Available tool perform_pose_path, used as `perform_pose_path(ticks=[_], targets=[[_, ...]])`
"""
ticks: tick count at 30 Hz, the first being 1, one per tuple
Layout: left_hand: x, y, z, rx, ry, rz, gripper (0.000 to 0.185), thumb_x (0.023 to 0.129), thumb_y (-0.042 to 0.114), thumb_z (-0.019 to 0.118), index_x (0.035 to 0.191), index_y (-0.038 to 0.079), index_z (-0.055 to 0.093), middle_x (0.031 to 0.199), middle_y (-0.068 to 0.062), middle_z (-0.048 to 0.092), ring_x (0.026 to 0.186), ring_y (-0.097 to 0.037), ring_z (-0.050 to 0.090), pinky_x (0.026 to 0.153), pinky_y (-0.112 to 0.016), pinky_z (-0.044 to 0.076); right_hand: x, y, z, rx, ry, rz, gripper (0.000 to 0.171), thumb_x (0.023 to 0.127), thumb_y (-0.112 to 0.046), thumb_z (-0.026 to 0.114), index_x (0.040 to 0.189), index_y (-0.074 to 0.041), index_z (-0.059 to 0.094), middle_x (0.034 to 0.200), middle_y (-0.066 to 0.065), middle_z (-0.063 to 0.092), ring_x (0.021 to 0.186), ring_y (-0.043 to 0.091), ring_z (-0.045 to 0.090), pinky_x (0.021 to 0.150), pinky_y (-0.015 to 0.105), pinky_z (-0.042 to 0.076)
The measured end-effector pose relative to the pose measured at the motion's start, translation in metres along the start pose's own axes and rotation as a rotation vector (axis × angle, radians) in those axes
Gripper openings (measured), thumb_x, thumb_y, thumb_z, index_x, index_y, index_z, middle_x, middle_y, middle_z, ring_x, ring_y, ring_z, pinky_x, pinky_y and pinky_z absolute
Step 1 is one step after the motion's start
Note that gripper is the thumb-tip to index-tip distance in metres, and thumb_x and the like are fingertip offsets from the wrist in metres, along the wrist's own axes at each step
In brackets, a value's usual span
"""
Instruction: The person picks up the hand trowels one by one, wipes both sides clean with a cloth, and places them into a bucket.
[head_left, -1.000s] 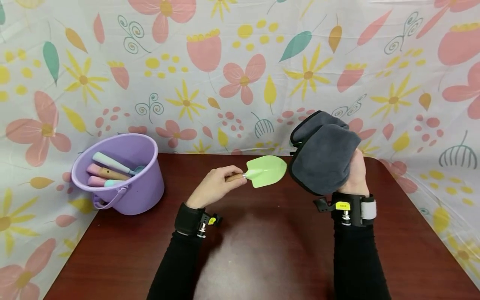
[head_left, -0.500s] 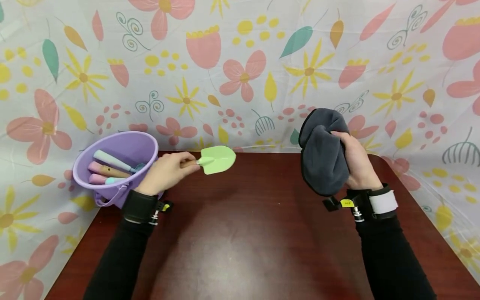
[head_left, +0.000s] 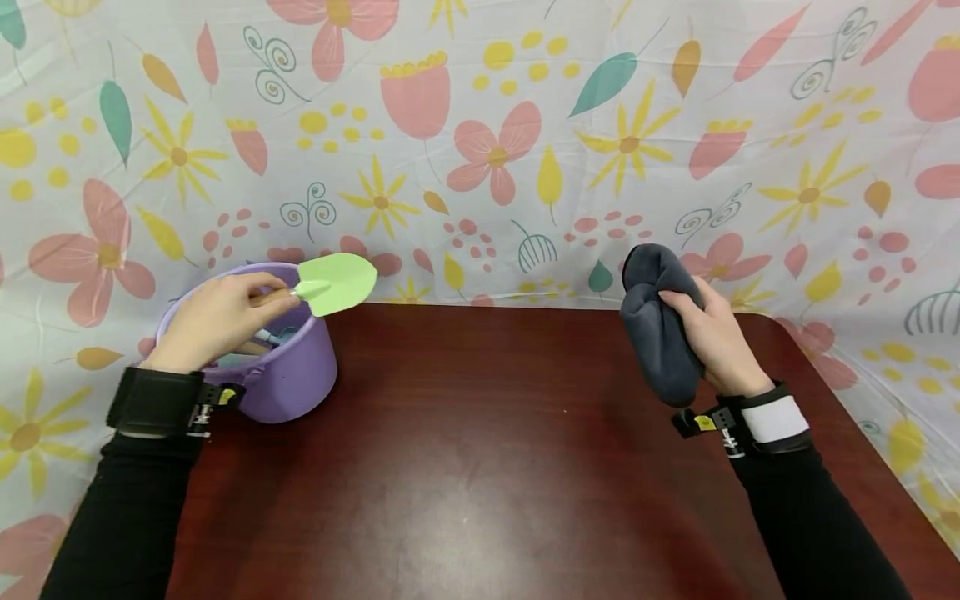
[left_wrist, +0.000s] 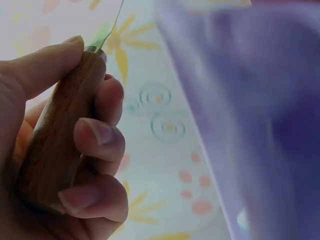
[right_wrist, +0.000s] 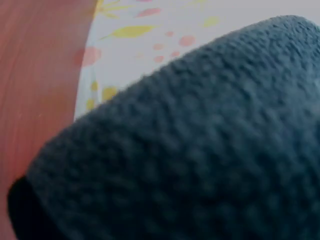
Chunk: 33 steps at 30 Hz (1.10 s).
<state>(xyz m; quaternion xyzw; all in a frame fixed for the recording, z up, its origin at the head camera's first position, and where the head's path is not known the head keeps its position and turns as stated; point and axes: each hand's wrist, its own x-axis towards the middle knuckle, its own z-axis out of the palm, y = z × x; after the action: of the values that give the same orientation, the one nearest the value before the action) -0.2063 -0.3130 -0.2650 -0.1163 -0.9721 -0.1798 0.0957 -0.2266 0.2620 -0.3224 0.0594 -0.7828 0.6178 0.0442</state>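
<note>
Left hand: the left hand (head_left: pixel 213 321) wraps the trowel's wooden handle (left_wrist: pixel 60 140), fingers curled tight round the smooth, rounded grain, thumb lying along the top.
Trowel: the green trowel (head_left: pixel 333 283) is up in the air over the bucket's right rim, its flat, glossy, pointed blade aiming right, clear of the table.
Bucket: the purple plastic bucket (head_left: pixel 300 375) is round and smooth-walled, standing at the table's back left corner, right under that hand; pastel tool handles (head_left: pixel 272 337) peek out inside, mostly hidden by the hand.
Right hand: the right hand (head_left: pixel 708 337) grips the grey cloth (head_left: pixel 656 329), fingers over the top fold, holding it bunched and raised above the table's right side.
Cloth: soft, nubbly fleece up close in the right wrist view (right_wrist: pixel 200 150), dark edging at its lower corner, rolled into a rounded lump.
Table: the dark red-brown table (head_left: pixel 480 467) has a polished, shiny top with a rounded back right corner; broad open surface lies between the two arms.
Backdrop: the floral sheet (head_left: pixel 480 150) hangs close behind the back edge, wraps both sides, and crowds the bucket.
</note>
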Motion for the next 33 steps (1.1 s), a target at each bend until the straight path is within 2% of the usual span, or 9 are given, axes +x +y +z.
perform_pose_path(ticks=[6,12,18,22,25,28,33], targets=[[-0.012,-0.027,-0.02,0.01,-0.054,-0.078,0.054,0.096,0.054,0.055,0.122,0.008,0.065,0.112,-0.019,0.065,0.099,-0.035,0.059,0.078,-0.054,0.042,-0.004,0.012,-0.002,-0.226,-0.01,-0.049,0.046,0.103,-0.039,0.048,0.136,-0.007,0.044,0.108,0.012,0.055,0.078,0.019,0.061,0.064,0.03,0.051],[-0.017,-0.048,-0.029,0.025,-0.097,-0.13,0.061,0.095,0.056,0.054,0.124,0.003,0.063,0.113,-0.022,0.065,0.098,-0.038,0.06,0.079,-0.056,0.042,-0.008,0.026,-0.008,-0.418,-0.018,-0.101,0.044,0.104,-0.035,0.046,0.135,-0.004,0.044,0.106,0.018,0.056,0.078,0.022,0.058,0.065,0.029,0.047],[-0.016,-0.066,-0.02,0.09,-0.207,-0.147,0.06,0.095,0.056,0.054,0.122,0.003,0.065,0.105,-0.019,0.069,0.097,-0.042,0.061,0.077,-0.058,0.043,-0.015,0.036,-0.006,-0.516,-0.023,-0.11,0.051,0.103,-0.039,0.047,0.143,-0.008,0.042,0.123,0.023,0.055,0.094,0.033,0.059,0.075,0.045,0.047],[-0.013,-0.069,-0.009,0.124,-0.288,-0.12,0.047,0.096,0.051,0.056,0.114,0.011,0.071,0.086,-0.003,0.069,0.084,-0.026,0.062,0.073,-0.048,0.045,-0.018,0.044,-0.003,-0.557,-0.03,-0.088,0.056,0.102,-0.045,0.049,0.144,-0.009,0.042,0.132,0.024,0.052,0.104,0.039,0.058,0.081,0.054,0.046],[-0.01,-0.067,-0.001,0.13,-0.32,-0.097,0.036,0.096,0.047,0.059,0.106,0.016,0.075,0.082,0.004,0.064,0.077,-0.018,0.056,0.069,-0.039,0.041,-0.019,0.05,0.0,-0.58,-0.045,-0.077,0.056,0.101,-0.045,0.049,0.143,-0.008,0.043,0.132,0.024,0.053,0.105,0.039,0.058,0.082,0.055,0.046],[-0.006,-0.065,0.006,0.128,-0.34,-0.087,0.036,0.096,0.044,0.06,0.104,0.012,0.074,0.09,-0.001,0.066,0.082,-0.021,0.056,0.071,-0.041,0.041,-0.02,0.055,0.002,-0.602,-0.077,-0.066,0.054,0.102,-0.042,0.051,0.143,-0.008,0.043,0.128,0.024,0.055,0.104,0.039,0.058,0.082,0.055,0.046],[-0.001,-0.066,0.013,0.097,-0.376,-0.093,0.041,0.098,0.037,0.059,0.111,0.0,0.07,0.104,-0.015,0.068,0.093,-0.033,0.059,0.079,-0.052,0.044,-0.017,0.065,0.004,-0.673,-0.14,-0.054,0.052,0.101,-0.037,0.054,0.141,-0.005,0.044,0.125,0.025,0.057,0.102,0.039,0.059,0.081,0.054,0.047]])
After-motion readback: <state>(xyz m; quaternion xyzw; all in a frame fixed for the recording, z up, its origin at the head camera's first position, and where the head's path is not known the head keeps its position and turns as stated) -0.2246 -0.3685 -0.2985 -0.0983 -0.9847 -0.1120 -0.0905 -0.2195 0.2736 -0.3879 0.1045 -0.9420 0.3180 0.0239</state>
